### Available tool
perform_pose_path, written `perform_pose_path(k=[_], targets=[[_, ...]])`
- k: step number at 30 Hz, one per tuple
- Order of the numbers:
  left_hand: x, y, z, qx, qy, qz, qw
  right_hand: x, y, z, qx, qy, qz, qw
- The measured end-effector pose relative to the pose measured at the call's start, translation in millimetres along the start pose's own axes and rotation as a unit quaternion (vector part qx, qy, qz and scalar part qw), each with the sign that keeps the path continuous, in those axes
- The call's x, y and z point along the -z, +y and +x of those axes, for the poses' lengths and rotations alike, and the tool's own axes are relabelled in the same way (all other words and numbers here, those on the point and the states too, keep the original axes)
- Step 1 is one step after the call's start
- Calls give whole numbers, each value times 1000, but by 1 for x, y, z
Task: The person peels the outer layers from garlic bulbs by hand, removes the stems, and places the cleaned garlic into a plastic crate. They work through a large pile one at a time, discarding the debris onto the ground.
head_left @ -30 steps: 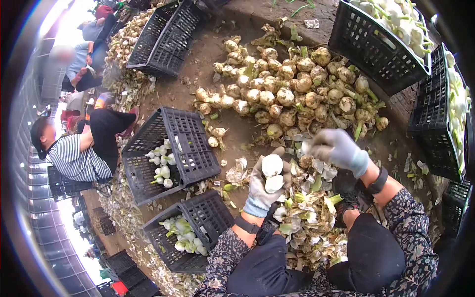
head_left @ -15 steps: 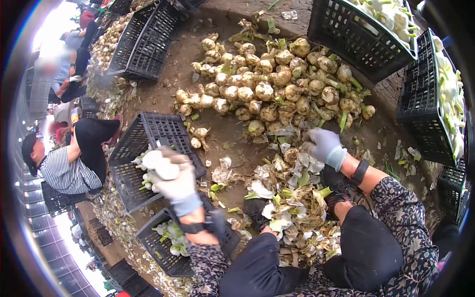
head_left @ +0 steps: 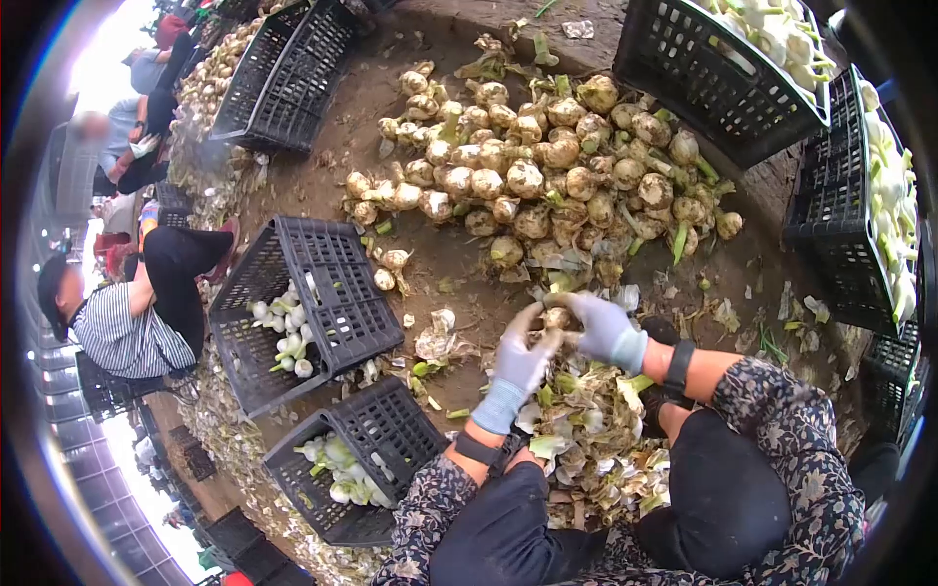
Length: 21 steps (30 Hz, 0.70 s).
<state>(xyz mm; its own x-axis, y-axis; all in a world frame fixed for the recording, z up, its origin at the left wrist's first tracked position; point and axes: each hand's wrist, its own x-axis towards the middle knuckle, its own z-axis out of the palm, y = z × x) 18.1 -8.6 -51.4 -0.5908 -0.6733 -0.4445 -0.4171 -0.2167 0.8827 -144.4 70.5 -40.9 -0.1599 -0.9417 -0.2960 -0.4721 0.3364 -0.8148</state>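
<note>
My left hand (head_left: 524, 354) and my right hand (head_left: 610, 328), both in pale grey work gloves, meet around one garlic bulb (head_left: 556, 318). The fingers of both curl about it, and only part of the bulb shows between them. Just below lies a heap of peeled garlic skins and leaf scraps (head_left: 606, 420) between my legs. Beyond my hands spreads a big pile of dirty, unpeeled garlic bulbs (head_left: 547, 181) on the brown ground.
To the left, a tilted black crate (head_left: 337, 283) and a smaller crate (head_left: 401, 430) hold cleaned white garlic. Full crates (head_left: 718, 83) (head_left: 831, 210) stand at the right. Another black crate (head_left: 288, 83) is upper left. A person in a striped shirt (head_left: 137, 327) sits at the left.
My left hand has come from above the left crate across to my right hand, and cleaned bulbs now show in that crate. My right hand has shifted slightly left and down.
</note>
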Motion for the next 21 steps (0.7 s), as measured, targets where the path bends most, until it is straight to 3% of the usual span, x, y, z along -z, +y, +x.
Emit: perform_pose_path(k=[1,4,6,7,8,10,11,12,14,15,19,21], targets=[[-4,-23,2,-70,-10,18,997,0,-10,-4,29,20,45,998],[6,8,-3,3,-32,-209,977,9,-31,-10,59,22,118,991],[9,38,-11,-32,-18,-210,977,16,-28,-8,-56,24,434,899],[9,45,-13,-67,-8,-210,975,19,-29,-5,-112,27,524,844],[8,44,-12,-68,-10,-210,975,26,-31,-2,-112,29,523,844],[7,42,-11,-153,-5,-95,984,35,-39,3,-153,-54,491,856],[5,51,-13,-194,8,-32,981,32,-42,5,-112,-35,505,855],[4,55,-13,-193,6,-32,981,33,-43,5,-113,-34,506,854],[5,59,-12,-296,49,90,950,38,-48,6,-127,-43,525,840],[1,58,-15,-245,37,-32,968,36,-51,6,-110,-24,553,825],[3,58,-16,-274,41,6,961,46,-47,4,-102,-62,550,827],[-2,59,-18,-176,37,-145,973,53,-46,3,-104,-71,496,859]])
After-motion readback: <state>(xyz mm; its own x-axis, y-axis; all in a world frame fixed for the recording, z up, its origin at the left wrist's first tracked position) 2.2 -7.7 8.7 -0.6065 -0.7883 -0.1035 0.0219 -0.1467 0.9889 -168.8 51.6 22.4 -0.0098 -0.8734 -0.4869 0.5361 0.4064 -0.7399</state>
